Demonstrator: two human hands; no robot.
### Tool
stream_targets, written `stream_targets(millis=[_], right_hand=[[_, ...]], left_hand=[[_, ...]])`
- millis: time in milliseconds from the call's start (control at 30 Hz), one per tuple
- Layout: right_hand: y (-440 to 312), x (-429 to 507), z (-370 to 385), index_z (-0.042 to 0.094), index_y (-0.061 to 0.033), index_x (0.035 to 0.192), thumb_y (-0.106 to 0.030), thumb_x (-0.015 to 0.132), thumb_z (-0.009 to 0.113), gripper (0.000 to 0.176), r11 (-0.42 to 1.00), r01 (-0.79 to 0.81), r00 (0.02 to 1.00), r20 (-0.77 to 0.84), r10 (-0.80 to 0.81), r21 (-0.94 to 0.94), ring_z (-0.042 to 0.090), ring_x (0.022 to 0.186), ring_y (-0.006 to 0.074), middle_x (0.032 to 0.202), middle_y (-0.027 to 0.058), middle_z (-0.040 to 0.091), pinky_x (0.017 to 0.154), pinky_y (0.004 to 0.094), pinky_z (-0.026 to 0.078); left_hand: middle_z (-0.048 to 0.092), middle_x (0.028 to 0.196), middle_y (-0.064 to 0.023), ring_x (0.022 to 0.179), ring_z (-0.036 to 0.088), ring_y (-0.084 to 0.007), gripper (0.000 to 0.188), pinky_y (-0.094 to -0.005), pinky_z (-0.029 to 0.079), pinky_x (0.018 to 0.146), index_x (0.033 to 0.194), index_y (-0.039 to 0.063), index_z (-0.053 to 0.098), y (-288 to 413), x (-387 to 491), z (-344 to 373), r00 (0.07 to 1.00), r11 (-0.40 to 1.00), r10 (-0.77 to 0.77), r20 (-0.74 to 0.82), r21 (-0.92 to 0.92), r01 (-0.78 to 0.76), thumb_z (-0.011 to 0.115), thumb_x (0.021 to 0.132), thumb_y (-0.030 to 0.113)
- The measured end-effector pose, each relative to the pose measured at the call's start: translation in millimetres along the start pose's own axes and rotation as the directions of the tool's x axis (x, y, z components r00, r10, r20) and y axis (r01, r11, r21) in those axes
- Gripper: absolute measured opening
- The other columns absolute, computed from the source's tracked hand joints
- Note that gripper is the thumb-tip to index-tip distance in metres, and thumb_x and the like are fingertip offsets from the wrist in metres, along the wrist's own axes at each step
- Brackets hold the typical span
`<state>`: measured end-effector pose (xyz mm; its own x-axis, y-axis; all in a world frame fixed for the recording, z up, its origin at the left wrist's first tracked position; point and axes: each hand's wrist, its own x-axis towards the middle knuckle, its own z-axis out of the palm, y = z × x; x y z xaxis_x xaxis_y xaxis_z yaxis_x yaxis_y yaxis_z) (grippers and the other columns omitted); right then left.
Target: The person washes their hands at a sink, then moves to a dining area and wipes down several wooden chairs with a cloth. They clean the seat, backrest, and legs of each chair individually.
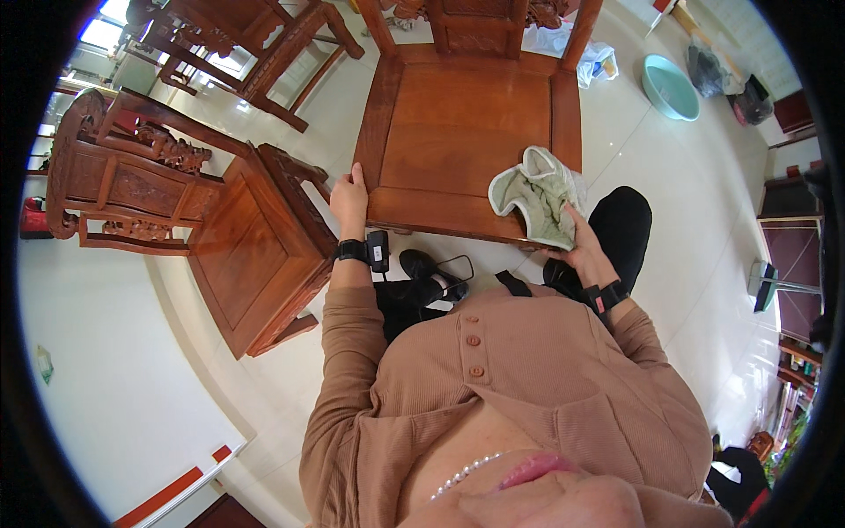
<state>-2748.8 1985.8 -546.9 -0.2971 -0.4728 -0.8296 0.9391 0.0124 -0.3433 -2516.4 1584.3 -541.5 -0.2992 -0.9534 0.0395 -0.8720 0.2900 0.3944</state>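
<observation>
A carved wooden chair [469, 129] stands before me, its broad flat seat facing up. My left hand [349, 198] grips the seat's left edge near the front corner, thumb on top and the other fingers hidden below. At the front right corner, my right hand [581, 237] holds a pale green cloth [538, 191]. The cloth is bunched and lies partly on the seat, hanging over its front edge. Some fingers of the right hand are hidden under the cloth and the seat's rim.
A second carved chair [251, 257] stands close on my left, and another wooden chair [264, 59] is farther back. On the tiled floor at the right are a light blue basin [670, 89] and dark plastic bags [706, 69]. A white plastic bag [597, 59] lies behind the chair.
</observation>
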Motion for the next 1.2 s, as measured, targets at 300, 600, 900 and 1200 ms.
stream_targets(millis=[300,600,900,1200], right_hand=[[-61.2,23.4,-7.5,0.059,-0.0216,0.134,-0.062,0.087,0.064,0.062,0.972,0.008,1.000,-0.023,-0.014,-0.236,0.057,0.121,0.0328,0.134,0.0050,0.062,0.094,0.0678,0.043],[-111.6,41.9,-7.9,0.059,-0.0209,0.132,-0.062,0.081,0.072,0.067,0.955,-0.021,0.998,-0.057,0.004,-0.297,0.052,0.126,0.0347,0.134,0.0067,0.062,0.097,0.0693,0.038],[-102.1,6.3,-17.2,0.026,-0.0050,0.158,-0.065,0.082,0.072,0.107,0.674,0.409,0.866,0.028,-0.500,-0.615,0.029,0.147,0.0401,0.159,0.0263,0.028,0.118,0.0511,0.027],[-60.6,56.9,33.3,0.034,-0.0210,0.156,-0.071,0.082,0.060,0.093,-0.472,0.054,0.297,0.465,-0.834,-0.880,0.029,0.144,0.0469,0.160,0.0213,0.031,0.119,0.0559,0.021]], left_hand=[[0.072,0.093,-0.0255,0.092,0.068,-0.0441,0.064,-0.0504,0.053,0.082,0.096,0.002,0.075,0.6,-32.7,8.5,0.995,0.993,-0.091,-0.028,-0.077,0.089,0.046,0.098,0.058],[0.072,0.097,-0.0233,0.097,0.067,-0.0429,0.063,-0.0494,0.052,0.085,0.101,0.002,0.073,12.6,-62.4,13.3,0.987,0.978,-0.157,-0.037,-0.146,0.150,0.048,0.097,0.060],[0.070,0.106,-0.0233,0.099,0.067,-0.0386,0.043,-0.0445,0.052,0.084,0.110,0.001,0.070,-19.4,-95.2,18.4,0.996,0.903,-0.072,-0.051,-0.428,0.043,0.054,0.100,0.039],[0.062,0.123,-0.0045,0.114,0.058,-0.0172,0.038,-0.0335,0.046,0.097,0.139,0.011,0.058,-60.1,-136.0,9.8,0.931,0.354,0.013,0.364,-0.873,0.336,0.050,0.104,0.025]])
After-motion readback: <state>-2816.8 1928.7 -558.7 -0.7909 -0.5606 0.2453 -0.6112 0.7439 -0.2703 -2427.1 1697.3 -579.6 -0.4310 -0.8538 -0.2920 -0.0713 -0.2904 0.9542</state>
